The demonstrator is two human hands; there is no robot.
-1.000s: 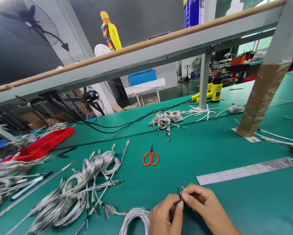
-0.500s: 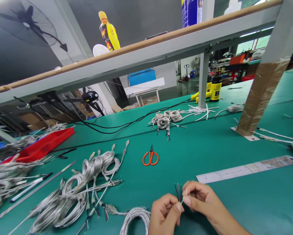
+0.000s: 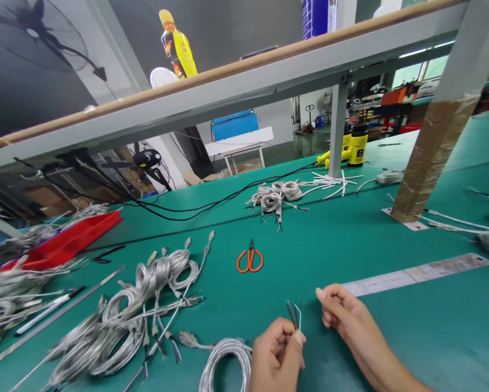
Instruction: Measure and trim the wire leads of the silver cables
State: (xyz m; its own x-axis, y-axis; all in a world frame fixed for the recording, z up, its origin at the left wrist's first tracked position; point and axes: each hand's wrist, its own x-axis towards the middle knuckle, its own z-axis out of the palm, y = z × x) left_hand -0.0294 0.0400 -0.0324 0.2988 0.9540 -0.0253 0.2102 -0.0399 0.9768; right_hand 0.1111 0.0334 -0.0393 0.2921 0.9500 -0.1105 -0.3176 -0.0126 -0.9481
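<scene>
My left hand [image 3: 277, 354] is closed in a pinch around the stripped end of a cable. Several thin wires [image 3: 295, 316], black, red and white, fan upward from between its thumb and finger. The cable's clear-jacketed coil [image 3: 227, 363] lies just left of that hand, with a USB plug [image 3: 187, 338] at its side. My right hand [image 3: 342, 313] is held apart from the wires, near the left end of a steel ruler [image 3: 418, 276]. Its fingers are curled with thumb and forefinger together; whatever they hold, if anything, is too small to make out.
Orange-handled scissors [image 3: 250, 259] lie ahead on the green table. Coiled cables [image 3: 122, 321] pile up at left, beside a red tray [image 3: 65, 239]. Farther back are more coils [image 3: 272, 198], white tubes [image 3: 329, 181] and yellow heat guns [image 3: 356, 147]. A shelf post [image 3: 429, 147] stands at right.
My right hand has left the wires and moved right and up. The white wire now stands beside the others, still in my left hand. The view has shifted slightly.
</scene>
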